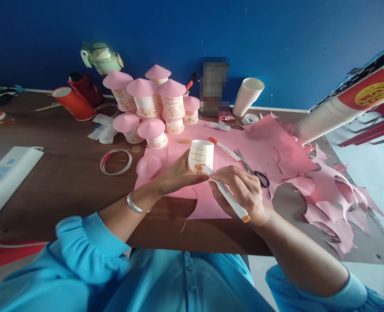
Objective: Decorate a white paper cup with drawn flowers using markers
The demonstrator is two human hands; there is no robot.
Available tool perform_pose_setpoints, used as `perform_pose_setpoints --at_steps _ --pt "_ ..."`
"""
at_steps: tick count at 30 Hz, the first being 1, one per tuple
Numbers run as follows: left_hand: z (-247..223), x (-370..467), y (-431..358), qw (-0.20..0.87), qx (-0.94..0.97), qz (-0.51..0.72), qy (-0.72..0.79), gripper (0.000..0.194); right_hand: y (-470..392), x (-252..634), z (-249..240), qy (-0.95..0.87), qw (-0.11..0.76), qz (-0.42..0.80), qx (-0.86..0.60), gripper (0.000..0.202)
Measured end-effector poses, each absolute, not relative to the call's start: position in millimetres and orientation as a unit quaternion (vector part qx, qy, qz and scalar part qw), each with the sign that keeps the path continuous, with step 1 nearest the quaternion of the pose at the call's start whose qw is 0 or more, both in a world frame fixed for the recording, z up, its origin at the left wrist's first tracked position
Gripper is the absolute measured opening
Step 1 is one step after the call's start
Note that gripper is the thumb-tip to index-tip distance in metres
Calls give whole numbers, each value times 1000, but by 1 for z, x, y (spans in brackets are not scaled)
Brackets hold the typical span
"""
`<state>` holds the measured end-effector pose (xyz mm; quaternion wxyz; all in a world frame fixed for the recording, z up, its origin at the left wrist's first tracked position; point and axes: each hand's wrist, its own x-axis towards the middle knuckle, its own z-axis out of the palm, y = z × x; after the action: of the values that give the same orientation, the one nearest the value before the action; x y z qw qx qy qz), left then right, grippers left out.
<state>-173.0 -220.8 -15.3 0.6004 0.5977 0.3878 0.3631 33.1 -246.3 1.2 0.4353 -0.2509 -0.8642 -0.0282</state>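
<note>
My left hand [179,173] is closed round a white paper cup [202,151], held upside down above the pink paper. Yellow window lines and orange flowers are drawn on the cup's side. In my right hand [240,186] is a white marker [230,201] with an orange end, its tip touching or very near the lower part of the cup. A pink paper cone [149,166] lies left of the cup. Behind it stand several decorated cups with pink cone roofs [170,89]. An orange marker cap [185,141] and a red-orange capped marker [224,149] rest on the paper.
Scissors [255,169] lie to the right, beside pink paper scraps [331,199]. Stacked white cups [248,95] stand at the back, and a longer stack [328,108] leans at right. A tape roll [115,162], red cup [73,104] and power strip [11,177] are at left.
</note>
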Motion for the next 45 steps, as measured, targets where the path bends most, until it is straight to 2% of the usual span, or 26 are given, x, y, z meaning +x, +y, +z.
perform_pose_setpoints --at_steps 21,33,41,45 --pt "-20 -174 -222 595 588 354 417 71 -248 32 1 -871 428 -11 -239 19" --pt "-17 -177 -224 586 577 382 421 71 -247 35 6 -828 499 -22 -255 26" --pt "-18 -177 -223 595 575 387 408 75 -246 35 4 -824 499 -11 -267 34" --pt "-20 -177 -223 603 567 385 407 74 -246 34 6 -831 493 -8 -256 32"
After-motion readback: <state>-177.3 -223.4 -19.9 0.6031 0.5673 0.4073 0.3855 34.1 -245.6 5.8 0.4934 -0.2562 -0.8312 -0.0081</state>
